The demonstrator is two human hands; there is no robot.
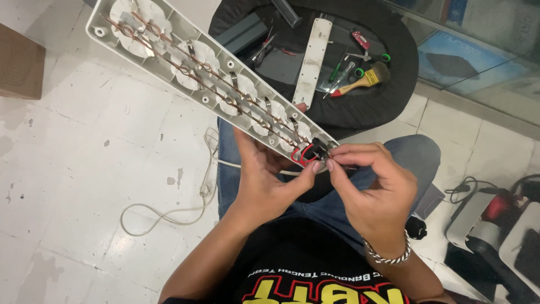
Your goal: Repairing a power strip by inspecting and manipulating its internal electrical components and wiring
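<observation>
far left there's a brown cardboard box (21, 63) on the stained white tile floor (84, 141), and a thin white cord (185, 209) looping across it toward the person's knee. then the main thing: an opened power strip body (191, 62), long white housing with its back off, copper bus strips and socket contacts all exposed, held slanting up and away over the lap. the left hand (264, 180) is clenched round its near end from underneath, thumb pressing up by the black rocker switch (316, 150) with the red wires (299, 156) curling off it. the right hand (374, 188) (silver chain bracelet on that wrist) has its fingertips pinched on the switch end, looks like on a wire or terminal, too small to tell which. reads to me as the wiring-at-the-switch stage, and the next bit wants a steady strip and a fine pinch. further right, on a round black stool (394, 79) sit the strip's back cover (312, 59), a paintbrush (363, 79) and small screwdrivers (340, 70).
</observation>
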